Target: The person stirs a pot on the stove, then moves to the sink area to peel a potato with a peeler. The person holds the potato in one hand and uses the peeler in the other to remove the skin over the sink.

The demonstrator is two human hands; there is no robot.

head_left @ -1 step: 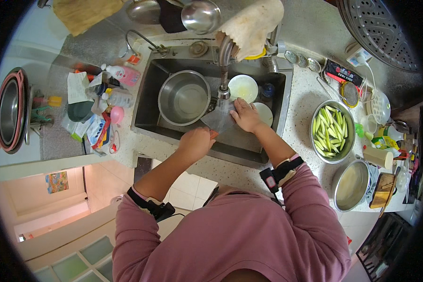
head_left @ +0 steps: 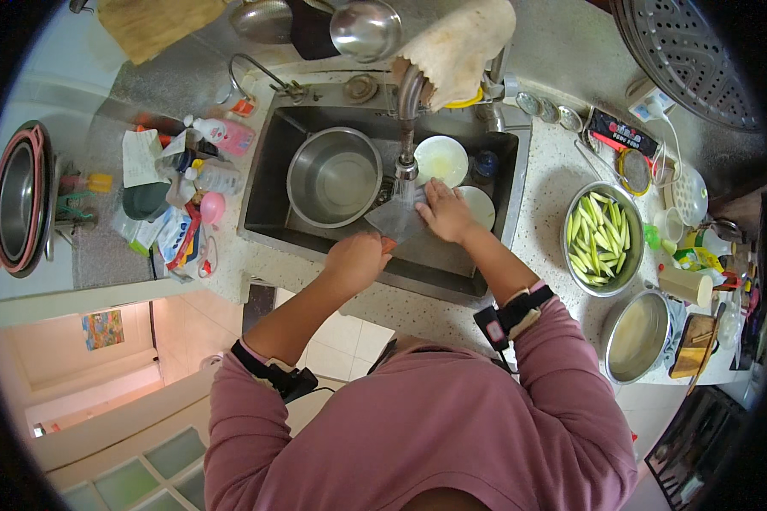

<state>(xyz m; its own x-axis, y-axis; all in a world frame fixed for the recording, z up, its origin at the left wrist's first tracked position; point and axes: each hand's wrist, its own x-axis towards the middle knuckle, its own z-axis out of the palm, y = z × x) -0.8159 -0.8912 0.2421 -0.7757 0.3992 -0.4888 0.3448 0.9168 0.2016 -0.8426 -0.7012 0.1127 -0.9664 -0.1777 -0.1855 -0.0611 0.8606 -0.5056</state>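
Over the front of the steel sink, my left hand is closed around the orange-brown handle of a cleaver. Its broad grey blade points away to the right, under water running from the faucet. My right hand lies with fingers stretched out against the blade's right side; the fingertips are partly blurred by the water. Left of the blade stands a large steel pot with some water in it. A white bowl and a white plate sit behind and beside my right hand.
On the right counter stand a steel bowl of green vegetable strips and a pot of cloudy liquid. Bottles and packets crowd the left counter. A cloth drapes over the faucet, and a dark blue jar sits in the sink's back right corner.
My right forearm has shifted very slightly, its strap turning a little. Both hands and the cleaver stay in nearly the same place under the water.
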